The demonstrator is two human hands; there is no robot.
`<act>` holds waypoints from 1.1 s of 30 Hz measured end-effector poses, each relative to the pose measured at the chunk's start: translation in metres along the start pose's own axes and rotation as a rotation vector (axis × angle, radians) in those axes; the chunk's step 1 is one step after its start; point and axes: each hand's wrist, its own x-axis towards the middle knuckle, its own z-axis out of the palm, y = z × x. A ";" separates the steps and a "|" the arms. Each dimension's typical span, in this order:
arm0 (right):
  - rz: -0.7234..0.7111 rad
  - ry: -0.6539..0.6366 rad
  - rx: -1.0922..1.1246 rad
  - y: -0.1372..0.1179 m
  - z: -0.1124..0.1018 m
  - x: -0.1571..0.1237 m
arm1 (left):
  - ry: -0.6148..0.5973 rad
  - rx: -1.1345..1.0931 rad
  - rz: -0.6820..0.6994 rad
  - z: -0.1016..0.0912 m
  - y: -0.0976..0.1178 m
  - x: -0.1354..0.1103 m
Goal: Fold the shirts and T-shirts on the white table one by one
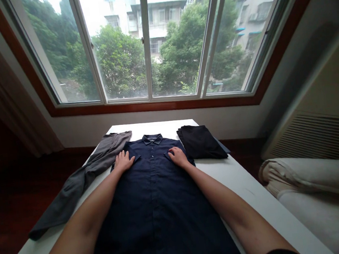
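A dark navy collared shirt (156, 201) lies front up on the table, its buttoned front running down the middle and its collar toward the window. Both sleeves are turned inward over the chest. My left hand (124, 161) rests on the left sleeve, fingers stretched out and pressed flat. On the opposite side, my right hand (178, 157) lies on the right sleeve with its fingers slightly bent and apart. Neither hand grips the fabric. The shirt's lower hem runs out of view at the bottom.
Grey trousers (83, 174) stretch along the left of the white table (245, 187), partly over its edge. Folded black clothing (201, 142) lies at the far right. A beige sofa (321, 184) stands right of the table, and a wide window (145, 44) is ahead.
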 end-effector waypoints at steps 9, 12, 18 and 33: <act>0.023 -0.130 -0.141 0.026 -0.009 -0.010 | -0.035 -0.009 -0.014 0.001 -0.003 0.016; 0.010 -0.179 -0.146 0.026 -0.008 -0.013 | -0.033 -0.009 0.001 -0.002 -0.003 0.013; 0.002 -0.223 -0.180 0.021 -0.008 -0.007 | 0.081 0.042 0.126 -0.005 -0.007 -0.006; 0.101 -0.180 -0.132 0.000 0.010 -0.011 | -0.024 -0.026 0.157 0.006 0.000 -0.040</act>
